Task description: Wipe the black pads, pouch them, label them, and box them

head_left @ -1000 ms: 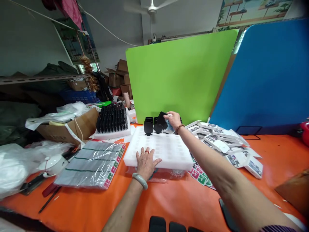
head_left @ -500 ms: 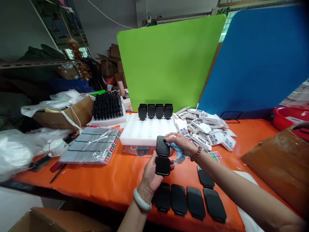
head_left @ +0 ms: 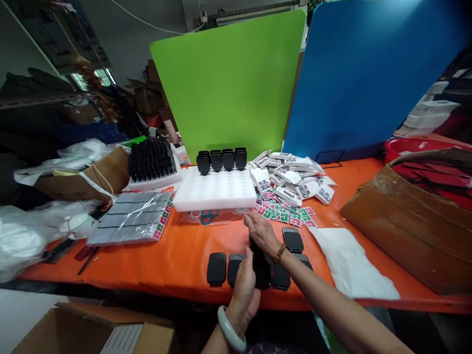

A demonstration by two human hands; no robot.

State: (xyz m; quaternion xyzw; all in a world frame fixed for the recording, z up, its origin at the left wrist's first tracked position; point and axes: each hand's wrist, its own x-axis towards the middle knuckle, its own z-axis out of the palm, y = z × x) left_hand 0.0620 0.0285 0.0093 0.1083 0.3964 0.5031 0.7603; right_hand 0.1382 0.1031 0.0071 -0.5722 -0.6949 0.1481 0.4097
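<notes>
My left hand (head_left: 245, 282) is closed round a black hinged two-panel piece (head_left: 261, 273), thumb along its left edge. Over the upper panel lies my right hand (head_left: 262, 232), its fingers reaching past the far edge. The blue cloth it held earlier is almost wholly hidden beneath the palm. Around my hands, on the orange table cover, lie several similar black pieces: one flat panel (head_left: 216, 269) left of my left hand, another (head_left: 293, 239) to the right of my right wrist, others partly covered by my hands and forearm.
Beyond my hands stands a white foam block (head_left: 216, 191) holding upright black pieces (head_left: 221, 160). White boxes (head_left: 291, 174) and small printed cards (head_left: 282, 211) are heaped to its right. A white pouch (head_left: 354, 265) and a brown bag (head_left: 391, 216) lie right; plastic-wrapped grey sheets (head_left: 132, 216) left.
My right hand has moved from holding the cloth at the upper panel's right edge to lying across that panel. The cloth has gone from sight. The camera view has shifted.
</notes>
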